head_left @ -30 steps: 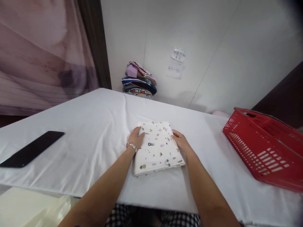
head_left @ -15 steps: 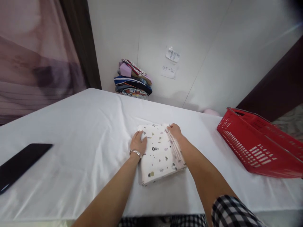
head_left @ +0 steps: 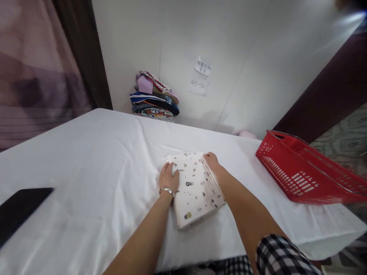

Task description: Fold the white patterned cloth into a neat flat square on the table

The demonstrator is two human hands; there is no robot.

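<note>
A folded white cloth with small printed motifs (head_left: 195,189) lies on the white-covered table (head_left: 94,160). My left hand (head_left: 169,176), with a silver bracelet at the wrist, rests flat on the cloth's left edge, fingers spread. My right hand (head_left: 211,160) grips the cloth's far right corner, with its fingers curled around the stacked layers. Both forearms reach in from the bottom of the view, and a checked sleeve shows at the lower right.
A red plastic basket (head_left: 304,175) sits on the table's right side. A black phone (head_left: 17,210) lies at the left edge. A pile of folded colourful clothes (head_left: 155,97) stands against the back wall, beside paper notes (head_left: 200,74). A curtain hangs at the left.
My right hand slid from the cloth's right side up to its far right corner. The view turned to the right, so the phone and the basket shifted left in the picture.
</note>
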